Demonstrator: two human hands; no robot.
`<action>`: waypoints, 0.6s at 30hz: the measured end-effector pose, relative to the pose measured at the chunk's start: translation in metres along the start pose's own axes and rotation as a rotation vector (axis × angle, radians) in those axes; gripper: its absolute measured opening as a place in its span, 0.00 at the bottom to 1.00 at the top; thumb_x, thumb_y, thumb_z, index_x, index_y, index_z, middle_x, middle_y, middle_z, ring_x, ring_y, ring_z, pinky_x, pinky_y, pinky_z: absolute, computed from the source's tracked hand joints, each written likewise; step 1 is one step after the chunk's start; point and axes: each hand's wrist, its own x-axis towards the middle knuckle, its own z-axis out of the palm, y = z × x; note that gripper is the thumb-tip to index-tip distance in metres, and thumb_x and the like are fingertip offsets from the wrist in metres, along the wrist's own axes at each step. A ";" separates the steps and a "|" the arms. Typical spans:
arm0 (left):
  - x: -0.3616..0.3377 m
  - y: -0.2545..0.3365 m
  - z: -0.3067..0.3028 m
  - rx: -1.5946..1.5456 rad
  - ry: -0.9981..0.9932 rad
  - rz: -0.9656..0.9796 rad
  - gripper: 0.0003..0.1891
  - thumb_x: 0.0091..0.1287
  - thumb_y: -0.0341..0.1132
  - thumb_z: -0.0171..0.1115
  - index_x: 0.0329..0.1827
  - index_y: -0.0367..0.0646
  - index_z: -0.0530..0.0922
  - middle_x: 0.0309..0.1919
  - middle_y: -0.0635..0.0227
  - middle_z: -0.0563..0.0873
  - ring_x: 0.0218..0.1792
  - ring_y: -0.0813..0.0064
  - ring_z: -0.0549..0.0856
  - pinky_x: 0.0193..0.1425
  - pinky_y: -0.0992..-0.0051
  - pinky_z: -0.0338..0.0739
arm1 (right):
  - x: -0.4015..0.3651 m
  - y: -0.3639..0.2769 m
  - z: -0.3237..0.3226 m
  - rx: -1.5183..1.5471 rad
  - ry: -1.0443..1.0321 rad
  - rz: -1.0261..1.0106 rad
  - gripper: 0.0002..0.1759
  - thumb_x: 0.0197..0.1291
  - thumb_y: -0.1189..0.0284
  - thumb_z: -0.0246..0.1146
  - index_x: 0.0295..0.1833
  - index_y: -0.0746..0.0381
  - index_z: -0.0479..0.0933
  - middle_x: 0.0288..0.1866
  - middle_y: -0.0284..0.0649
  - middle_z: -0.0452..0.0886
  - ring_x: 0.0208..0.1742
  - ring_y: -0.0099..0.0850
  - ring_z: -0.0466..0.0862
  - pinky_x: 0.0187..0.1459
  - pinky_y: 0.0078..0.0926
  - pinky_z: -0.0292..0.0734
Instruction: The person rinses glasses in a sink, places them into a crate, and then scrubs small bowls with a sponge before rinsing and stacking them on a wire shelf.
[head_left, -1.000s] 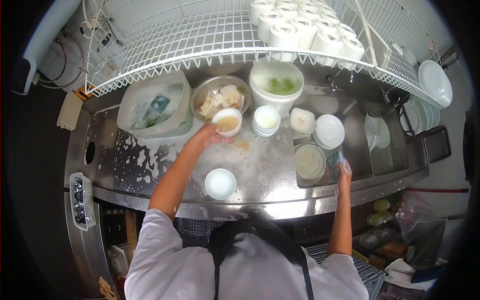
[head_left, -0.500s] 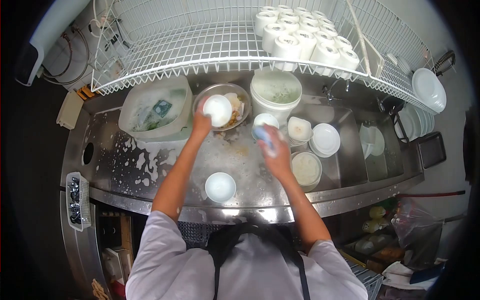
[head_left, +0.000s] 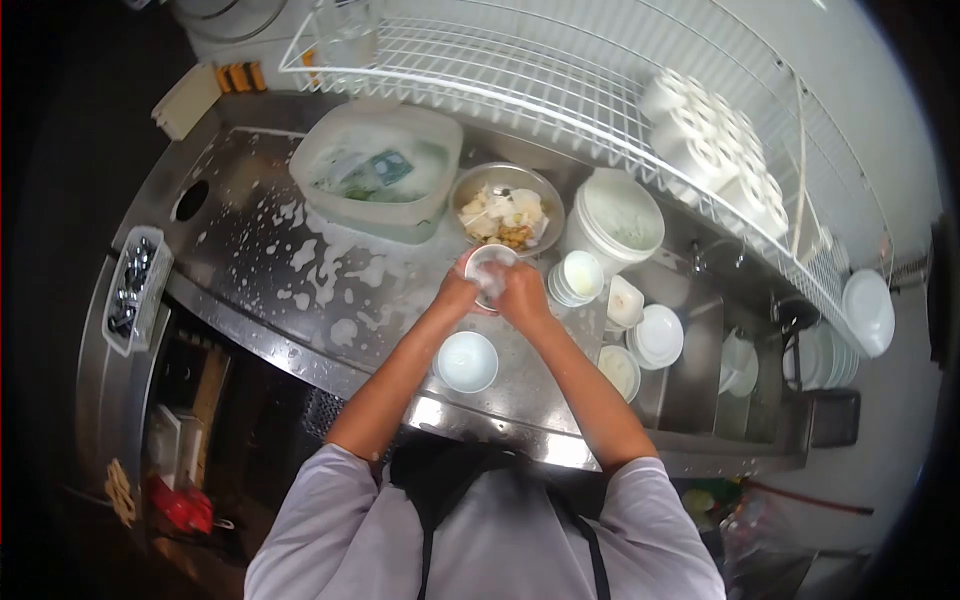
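Note:
My left hand grips a small white bowl by its left side, just below a steel bowl of food scraps. Inside the white bowl's opening are the fingers of my right hand, closed; what they hold is blurred and hidden. Another white bowl sits on the steel counter nearer to me. Stacked small bowls stand to the right of my hands.
A tub of soapy water is at the back left, a white bucket behind the stacked bowls. Further right are white plates and sinks. A wire rack with white rolls hangs above.
The view has turned and shifted. My hands were apart and are now together at the white bowl, which has tilted. The blue-white thing seen in my right hand is no longer visible.

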 end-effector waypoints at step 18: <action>-0.005 -0.007 -0.007 -0.166 0.153 0.010 0.30 0.64 0.19 0.47 0.71 0.47 0.72 0.58 0.61 0.83 0.57 0.60 0.85 0.46 0.60 0.90 | 0.009 -0.010 0.012 -0.104 -0.060 0.054 0.18 0.46 0.71 0.71 0.47 0.61 0.86 0.35 0.53 0.84 0.37 0.50 0.85 0.39 0.46 0.80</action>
